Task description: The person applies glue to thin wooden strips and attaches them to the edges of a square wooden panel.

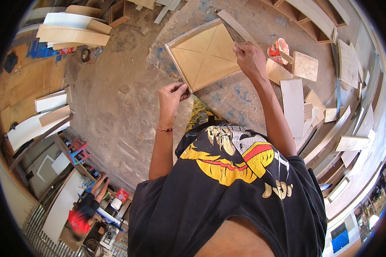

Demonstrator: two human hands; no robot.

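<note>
A shallow, square wooden panel (203,53) with raised pale edging lies tilted in front of me on the paint-stained work table (233,94). Two dark lines cross it corner to corner. At its near left corner, my left hand (171,99) pinches the rim between thumb and fingers. My right hand (249,60) has its fingers curled over the right side of the panel. A thin wooden strip (235,25) lies just beyond that hand. To the right stands a red and white tub (278,50) with a flat wooden stick in it.
Beside the tub lies a square wood block (305,67), and a long pale board (292,100) is nearer me. Several wood offcuts and planks fill the right side. Stacked panels (73,30) stand at the far left. Another person (82,216) is at lower left, near a blue stool (78,151).
</note>
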